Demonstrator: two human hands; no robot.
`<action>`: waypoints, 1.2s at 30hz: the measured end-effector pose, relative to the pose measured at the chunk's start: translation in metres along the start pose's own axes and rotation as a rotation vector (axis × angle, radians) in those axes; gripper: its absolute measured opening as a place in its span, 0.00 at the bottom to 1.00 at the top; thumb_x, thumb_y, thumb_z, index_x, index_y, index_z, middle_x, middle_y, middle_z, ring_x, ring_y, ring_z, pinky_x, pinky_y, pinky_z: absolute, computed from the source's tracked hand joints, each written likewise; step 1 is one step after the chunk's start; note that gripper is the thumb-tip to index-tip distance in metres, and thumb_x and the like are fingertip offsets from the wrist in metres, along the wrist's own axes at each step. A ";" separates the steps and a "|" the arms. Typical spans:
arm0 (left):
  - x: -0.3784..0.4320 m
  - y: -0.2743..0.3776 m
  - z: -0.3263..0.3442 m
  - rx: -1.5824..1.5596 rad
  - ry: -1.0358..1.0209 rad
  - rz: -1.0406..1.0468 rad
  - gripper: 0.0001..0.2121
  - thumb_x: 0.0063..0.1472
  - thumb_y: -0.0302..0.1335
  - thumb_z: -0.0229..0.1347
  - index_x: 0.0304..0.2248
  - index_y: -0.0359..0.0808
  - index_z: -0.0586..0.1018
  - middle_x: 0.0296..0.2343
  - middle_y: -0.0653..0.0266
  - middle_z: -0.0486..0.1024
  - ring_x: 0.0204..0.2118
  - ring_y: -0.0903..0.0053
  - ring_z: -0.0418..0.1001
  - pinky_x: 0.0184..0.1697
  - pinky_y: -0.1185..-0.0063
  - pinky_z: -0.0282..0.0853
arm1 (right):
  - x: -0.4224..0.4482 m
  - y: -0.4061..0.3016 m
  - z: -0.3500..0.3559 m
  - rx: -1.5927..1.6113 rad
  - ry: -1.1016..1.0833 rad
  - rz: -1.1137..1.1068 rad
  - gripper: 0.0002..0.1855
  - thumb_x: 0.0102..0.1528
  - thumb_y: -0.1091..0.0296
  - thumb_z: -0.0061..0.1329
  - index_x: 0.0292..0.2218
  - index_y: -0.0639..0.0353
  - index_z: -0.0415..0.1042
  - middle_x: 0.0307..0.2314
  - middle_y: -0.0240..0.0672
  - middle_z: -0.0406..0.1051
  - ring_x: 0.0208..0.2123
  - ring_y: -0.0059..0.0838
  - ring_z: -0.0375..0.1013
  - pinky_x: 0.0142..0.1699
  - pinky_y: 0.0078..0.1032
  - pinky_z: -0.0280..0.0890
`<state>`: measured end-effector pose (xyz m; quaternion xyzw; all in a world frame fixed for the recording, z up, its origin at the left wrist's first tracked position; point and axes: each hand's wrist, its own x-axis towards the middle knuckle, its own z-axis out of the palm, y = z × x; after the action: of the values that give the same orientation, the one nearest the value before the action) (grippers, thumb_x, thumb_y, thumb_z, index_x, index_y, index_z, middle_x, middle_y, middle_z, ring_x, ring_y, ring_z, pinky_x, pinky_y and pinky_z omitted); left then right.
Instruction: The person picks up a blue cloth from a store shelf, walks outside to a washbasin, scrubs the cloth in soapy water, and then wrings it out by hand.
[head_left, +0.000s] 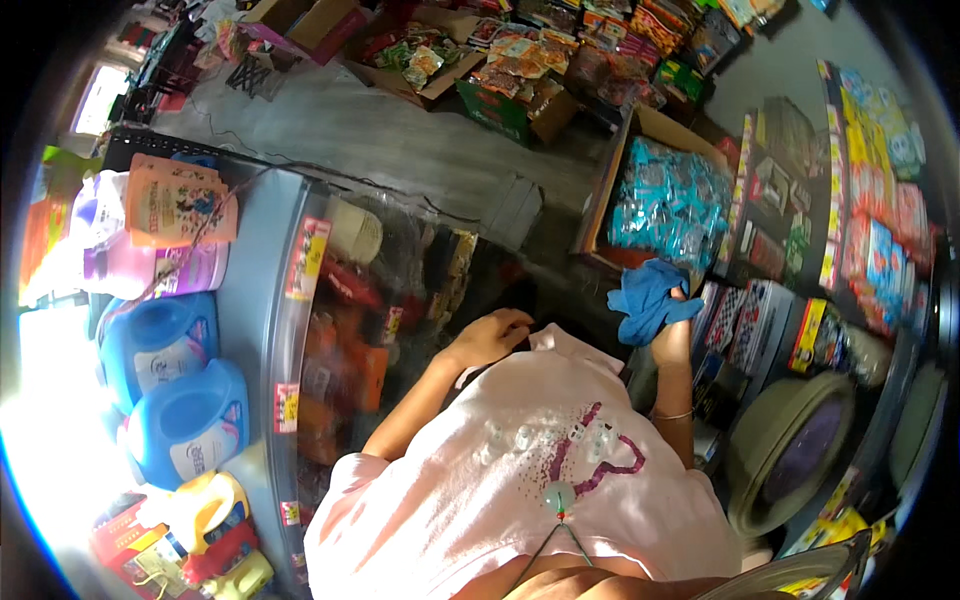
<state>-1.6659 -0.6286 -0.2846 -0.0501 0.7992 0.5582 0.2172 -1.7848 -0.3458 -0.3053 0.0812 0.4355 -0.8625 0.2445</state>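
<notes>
My right hand (673, 330) is shut on a crumpled blue cloth (646, 301), just in front of a cardboard box (611, 187) filled with teal plastic-wrapped packets (667, 202). Most of the fingers on that hand are hidden by the cloth. At the hem of the pink shirt (517, 442), my left hand (491, 335) hangs loosely curled, with nothing visible in it. To its left stands a shelf (255, 300) with large blue detergent jugs (191, 420), a pink-purple bottle (157, 262) and peach-coloured pouches (180, 202).
Open cartons of packaged snacks (517, 75) sit across the grey floor (322, 120). On the right, shelving holds wrapped goods (877, 202), boxes (750, 322) and large round basins (791, 450). Below the left shelf, lower shelves carry dim, partly blurred goods (337, 367). A dark cable (360, 180) runs along the shelf's far end.
</notes>
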 end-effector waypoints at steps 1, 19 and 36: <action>0.005 -0.005 -0.013 0.035 0.008 -0.046 0.13 0.54 0.32 0.47 0.37 0.33 0.71 0.32 0.53 0.70 0.35 0.64 0.69 0.36 0.75 0.63 | 0.015 -0.002 0.008 -0.014 -0.009 0.005 0.23 0.55 0.51 0.33 0.45 0.58 0.60 0.40 0.32 0.63 0.42 0.28 0.63 0.49 0.28 0.56; 0.075 0.005 -0.090 0.115 0.317 -0.204 0.13 0.54 0.34 0.46 0.36 0.35 0.72 0.31 0.52 0.70 0.33 0.61 0.69 0.35 0.71 0.64 | 0.187 -0.024 0.064 -0.145 0.055 0.429 0.21 0.55 0.52 0.35 0.45 0.56 0.61 0.40 0.29 0.62 0.42 0.26 0.61 0.49 0.28 0.55; 0.112 0.021 -0.042 0.211 0.203 -0.338 0.15 0.55 0.33 0.46 0.40 0.34 0.70 0.34 0.54 0.69 0.35 0.62 0.68 0.36 0.72 0.64 | 0.221 -0.070 0.020 -0.129 0.184 0.474 0.22 0.54 0.53 0.39 0.45 0.59 0.61 0.41 0.30 0.62 0.43 0.25 0.60 0.51 0.25 0.54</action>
<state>-1.7855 -0.6411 -0.2991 -0.2165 0.8512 0.4190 0.2300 -2.0088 -0.4042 -0.3216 0.2435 0.4789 -0.7405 0.4038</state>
